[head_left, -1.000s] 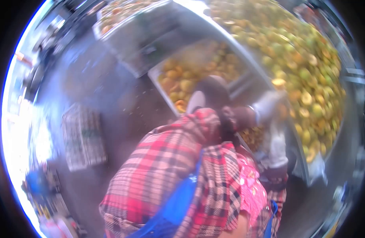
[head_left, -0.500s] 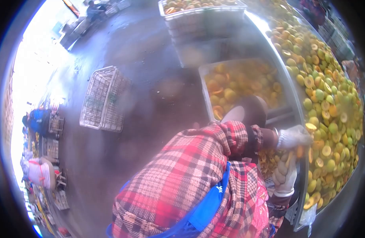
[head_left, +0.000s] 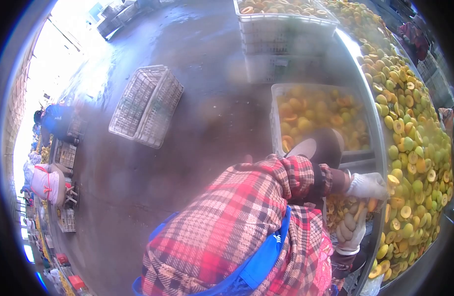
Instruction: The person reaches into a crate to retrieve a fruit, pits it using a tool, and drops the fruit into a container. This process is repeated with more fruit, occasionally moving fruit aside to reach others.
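Observation:
My left hand [head_left: 367,186], in a pale glove, is closed at the edge of the metal table [head_left: 377,123], with an orange fruit piece [head_left: 372,204] at its fingertips. Just below it, my right hand [head_left: 351,231], also gloved, has its fingers curled. A narrow orange-brown shape shows by its thumb; I cannot make out what it is. Beyond the table edge lies a large heap of halved yellow-green fruit [head_left: 407,158] with orange flesh. Under my hands, small fruit scraps [head_left: 339,209] fill a container, partly hidden by my sleeve.
A white crate of fruit halves [head_left: 275,118] stands against the table beside my leg. Farther up are stacked crates [head_left: 286,37] with fruit on top. Another white crate [head_left: 147,106] sits on the wet floor. Other people [head_left: 47,183] are along the left side.
The view has shifted, so crates and table appear farther right. Both my hands remain close together at the table edge, with the orange fruit piece now showing more plainly between them.

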Motion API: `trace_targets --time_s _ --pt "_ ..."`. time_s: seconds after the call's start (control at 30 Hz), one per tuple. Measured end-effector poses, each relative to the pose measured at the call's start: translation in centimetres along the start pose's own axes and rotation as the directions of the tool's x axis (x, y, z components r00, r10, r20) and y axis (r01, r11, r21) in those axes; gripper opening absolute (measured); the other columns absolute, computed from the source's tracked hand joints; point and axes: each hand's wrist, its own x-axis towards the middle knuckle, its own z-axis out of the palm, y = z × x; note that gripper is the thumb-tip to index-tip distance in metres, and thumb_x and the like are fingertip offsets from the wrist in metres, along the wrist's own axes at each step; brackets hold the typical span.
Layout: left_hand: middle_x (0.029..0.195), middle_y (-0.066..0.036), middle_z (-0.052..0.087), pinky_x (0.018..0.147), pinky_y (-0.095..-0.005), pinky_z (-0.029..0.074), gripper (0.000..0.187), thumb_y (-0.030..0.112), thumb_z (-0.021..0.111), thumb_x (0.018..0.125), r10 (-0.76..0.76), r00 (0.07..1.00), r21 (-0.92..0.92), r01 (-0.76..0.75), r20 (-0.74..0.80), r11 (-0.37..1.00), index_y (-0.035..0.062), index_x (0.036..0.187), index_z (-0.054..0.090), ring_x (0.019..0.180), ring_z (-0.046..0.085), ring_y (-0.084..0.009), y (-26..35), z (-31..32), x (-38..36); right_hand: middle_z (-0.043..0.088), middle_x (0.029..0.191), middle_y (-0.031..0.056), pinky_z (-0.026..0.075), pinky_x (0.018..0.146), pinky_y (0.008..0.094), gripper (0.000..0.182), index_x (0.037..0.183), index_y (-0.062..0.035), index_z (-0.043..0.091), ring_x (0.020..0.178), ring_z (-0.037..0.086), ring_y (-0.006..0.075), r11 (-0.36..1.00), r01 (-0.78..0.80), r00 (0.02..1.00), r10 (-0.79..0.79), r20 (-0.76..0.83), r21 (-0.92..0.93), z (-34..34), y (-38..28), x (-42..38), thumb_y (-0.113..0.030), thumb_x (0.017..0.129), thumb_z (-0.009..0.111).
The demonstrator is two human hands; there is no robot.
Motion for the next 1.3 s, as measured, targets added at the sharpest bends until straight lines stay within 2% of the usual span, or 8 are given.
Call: trace_targets --time_s 0.13,0.27,0.37,0.53,0.8,1.0,1.2,1.3 --pt "0.066 -0.003 0.068 0.060 -0.0272 0.050 0.034 0.033 0.062 0.090 0.068 0.998 -0.035 -0.068 -0.019 0.997 0.0027 0.076 0.071 0.060 0.061 -0.0103 -0.3 0.3 0.5 0.024 0.052 -0.0083 0.016 0.028 0.0240 0.040 0.098 -0.0171 0.054 0.031 0.019 0.0054 1.000 0.008 0.999 -0.008 -0.040 -0.012 0.4 -0.3 -0.4 -0.055 0.100 0.041" --pt "0.079 -0.004 0.071 0.067 -0.0300 0.053 0.033 0.035 0.064 0.091 0.115 0.992 0.423 -0.128 0.058 0.897 0.0029 0.089 0.073 0.072 0.064 -0.0097 -0.7 0.0 1.0 0.024 0.050 -0.0106 0.016 0.029 0.0252 0.036 0.098 -0.0243 0.058 0.031 0.021 0.0066 0.963 -0.069 0.979 0.016 -0.201 -0.259 -0.6 0.2 -0.1 -0.058 0.097 0.046" --pt "0.086 -0.012 0.071 0.079 -0.0301 0.053 0.036 0.029 0.051 0.097 0.367 0.889 0.350 -0.447 0.274 0.823 0.0003 0.090 0.072 0.082 0.068 -0.0184 -1.2 -0.3 2.3 0.027 0.050 -0.0100 0.018 0.030 0.0230 0.038 0.099 -0.0192 0.056 0.032 0.022 0.0055 0.995 -0.079 0.997 0.079 -0.005 0.058 0.0 0.0 -0.4 -0.056 0.098 0.047" --pt "0.081 -0.013 0.066 0.070 -0.0338 0.053 0.038 0.034 0.045 0.101 -0.069 0.998 -0.465 0.065 0.007 0.883 0.0039 0.083 0.059 0.073 0.064 -0.0237 -2.7 2.6 3.3 0.034 0.058 -0.0078 0.021 0.033 0.0214 0.040 0.100 -0.0135 0.053 0.036 0.025 0.0034 0.958 0.023 0.998 -0.039 0.051 0.287 0.3 0.1 -1.0 -0.051 0.102 0.041" --pt "0.082 -0.012 0.065 0.070 -0.0362 0.053 0.033 0.031 0.050 0.099 -0.055 0.989 0.124 0.038 0.134 0.992 0.0046 0.083 0.059 0.072 0.063 -0.0250 -3.3 1.1 4.5 0.037 0.059 -0.0084 0.022 0.035 0.0200 0.038 0.099 -0.0132 0.053 0.038 0.027 0.0021 0.987 -0.015 0.942 -0.039 -0.333 -0.159 0.6 -0.7 -1.1 -0.050 0.102 0.043" --pt "0.081 -0.011 0.064 0.068 -0.0387 0.056 0.035 0.038 0.048 0.099 -0.224 0.968 -0.594 0.246 0.113 0.765 0.0070 0.084 0.057 0.073 0.064 -0.0266 -4.0 1.3 4.4 0.033 0.059 -0.0089 0.023 0.033 0.0197 0.040 0.103 -0.0122 0.052 0.036 0.025 0.0014 0.959 0.027 0.997 -0.044 0.055 0.282 -0.9 0.2 0.3 -0.050 0.103 0.039" --pt "0.087 -0.007 0.066 0.071 -0.0445 0.057 0.032 0.042 0.051 0.098 -0.310 0.945 -0.748 0.132 -0.103 0.650 0.0120 0.091 0.059 0.078 0.066 -0.0258 -7.0 -0.8 6.7 0.033 0.058 -0.0080 0.023 0.032 0.0204 0.044 0.107 -0.0105 0.052 0.035 0.024 0.0014 0.958 0.042 0.930 -0.142 0.339 0.285 -1.2 0.2 1.1 -0.053 0.100 0.042" --pt "0.090 -0.009 0.065 0.070 -0.0478 0.057 0.033 0.042 0.049 0.099 -0.184 0.936 -0.690 -0.079 -0.299 0.720 0.0095 0.098 0.058 0.080 0.066 -0.0275 -3.8 -3.6 7.8 0.036 0.059 -0.0069 0.025 0.033 0.0204 0.044 0.105 -0.0102 0.053 0.036 0.027 0.0021 0.986 0.039 0.984 -0.067 0.166 0.165 -0.9 0.0 0.9 -0.053 0.098 0.047"
